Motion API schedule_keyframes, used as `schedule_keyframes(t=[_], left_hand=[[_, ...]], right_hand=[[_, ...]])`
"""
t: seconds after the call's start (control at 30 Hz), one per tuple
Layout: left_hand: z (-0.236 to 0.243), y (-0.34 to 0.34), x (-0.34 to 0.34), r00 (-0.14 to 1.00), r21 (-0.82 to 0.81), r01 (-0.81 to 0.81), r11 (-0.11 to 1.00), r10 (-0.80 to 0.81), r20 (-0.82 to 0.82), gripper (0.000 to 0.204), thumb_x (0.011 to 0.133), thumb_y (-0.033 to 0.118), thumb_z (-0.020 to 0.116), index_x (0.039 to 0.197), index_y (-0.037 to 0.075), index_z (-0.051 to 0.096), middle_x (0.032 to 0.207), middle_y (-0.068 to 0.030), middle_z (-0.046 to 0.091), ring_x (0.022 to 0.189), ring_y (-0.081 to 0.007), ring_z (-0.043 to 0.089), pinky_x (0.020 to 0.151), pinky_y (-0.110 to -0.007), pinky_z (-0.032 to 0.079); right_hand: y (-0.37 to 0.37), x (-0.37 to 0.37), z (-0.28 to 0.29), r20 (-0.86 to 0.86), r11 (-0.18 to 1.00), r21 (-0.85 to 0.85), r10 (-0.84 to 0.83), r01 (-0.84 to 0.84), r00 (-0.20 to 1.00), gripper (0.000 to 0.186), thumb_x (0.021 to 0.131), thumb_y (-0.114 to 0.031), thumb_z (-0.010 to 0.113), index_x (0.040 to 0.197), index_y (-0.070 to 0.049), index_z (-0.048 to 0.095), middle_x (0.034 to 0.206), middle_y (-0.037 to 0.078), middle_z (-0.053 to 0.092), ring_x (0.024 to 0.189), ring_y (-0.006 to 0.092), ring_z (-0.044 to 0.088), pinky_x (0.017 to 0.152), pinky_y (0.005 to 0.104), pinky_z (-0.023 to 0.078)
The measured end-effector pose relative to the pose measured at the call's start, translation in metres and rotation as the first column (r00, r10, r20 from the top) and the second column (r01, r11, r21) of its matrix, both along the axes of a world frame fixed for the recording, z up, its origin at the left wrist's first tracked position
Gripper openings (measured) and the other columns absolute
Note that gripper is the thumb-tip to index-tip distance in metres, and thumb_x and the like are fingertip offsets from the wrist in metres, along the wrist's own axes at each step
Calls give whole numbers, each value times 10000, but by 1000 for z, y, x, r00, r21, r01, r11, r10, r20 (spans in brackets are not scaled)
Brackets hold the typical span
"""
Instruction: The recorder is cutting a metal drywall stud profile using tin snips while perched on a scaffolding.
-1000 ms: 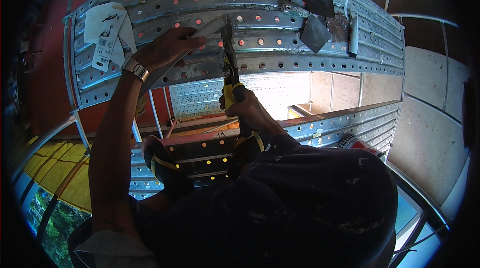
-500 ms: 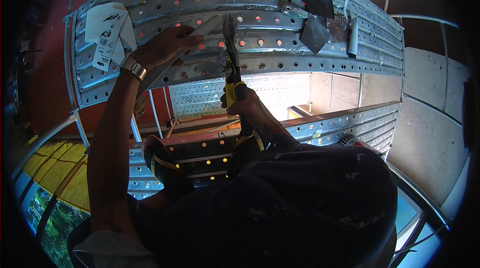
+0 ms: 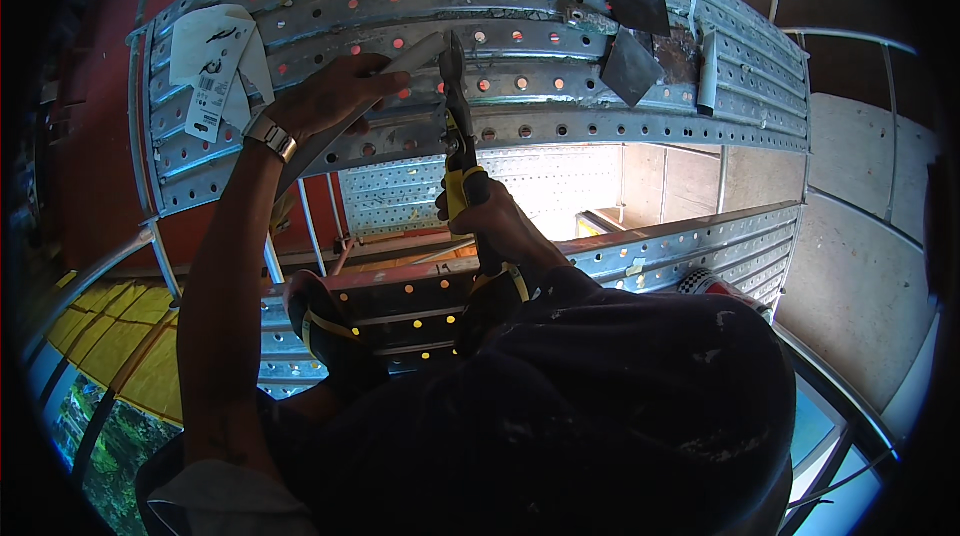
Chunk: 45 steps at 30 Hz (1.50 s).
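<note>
Between the thumb and fingers of my left hand point(image 3: 322, 99), which wears a metal wristwatch, is a long, narrow grey strip point(image 3: 418, 53). It slants from beside my left wrist up toward the middle of the metal plank. My right hand point(image 3: 492, 219) is closed round the yellow-and-black handles of a pair of tin snips point(image 3: 458, 116), whose blades point away from me. The tips of the blades are at the far end of the strip; whether they are touching it I cannot tell. Part of the strip is hidden behind my left hand.
Beneath my hands runs a perforated metal scaffold plank point(image 3: 540, 126). White card pieces point(image 3: 212, 66) lie at its left, dark flat pieces point(image 3: 632, 68) and a pale tube point(image 3: 707, 76) at its right. Below is a gap, then a second plank point(image 3: 690, 248) under my feet.
My right hand and the snips have shifted slightly left, bringing the blades to the strip's far end. My left hand and the strip have barely moved.
</note>
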<state>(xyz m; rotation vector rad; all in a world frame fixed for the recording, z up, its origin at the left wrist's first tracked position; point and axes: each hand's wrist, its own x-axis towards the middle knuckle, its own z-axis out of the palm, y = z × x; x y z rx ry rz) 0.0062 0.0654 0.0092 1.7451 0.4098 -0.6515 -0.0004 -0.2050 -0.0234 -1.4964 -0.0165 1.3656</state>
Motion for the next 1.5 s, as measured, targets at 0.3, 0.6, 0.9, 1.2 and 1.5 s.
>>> schedule_keyframes(t=[0.3,0.6,0.9,1.2,1.5], left_hand=[[-4,-1,0,1000,-1,6,1000,-6,-8,500,910,498,560,982,5,596,744,-19,501,627,-115,557,543,-279,499],[-10,-1,1,1000,17,-3,1000,3,6,515,907,502,562,1000,-3,593,750,-27,513,609,-117,565,533,-280,498],[-8,-4,-2,998,9,-52,999,52,-21,512,907,506,560,1025,8,588,791,-24,527,683,-106,575,567,-272,528],[-19,-4,-5,997,29,-59,998,58,53,509,908,503,562,1030,9,584,751,-18,518,629,-103,577,542,-275,521],[-11,-15,-5,987,-88,-156,984,157,7,538,902,516,570,1019,-10,562,741,-38,556,553,-130,603,500,-272,507]], right_hand=[[-1,-1,-3,-3,1000,-6,12,-12,1000,529,660,-24,619,1173,55,520,1016,110,617,968,205,595,886,322,464],[0,-2,-4,0,1000,-20,16,-16,1000,526,660,-34,615,1171,54,524,1014,108,620,969,210,601,887,325,464],[0,-3,-2,7,999,-18,32,-31,999,538,659,-36,624,1178,63,518,1032,115,618,971,211,602,887,331,467],[4,-1,-4,23,1000,-13,15,-14,1000,523,676,-34,634,1176,64,512,1020,117,617,949,209,606,883,323,470],[0,1,-5,42,999,2,-32,32,999,491,671,-36,653,1140,49,532,1006,110,620,956,209,604,887,332,468]])
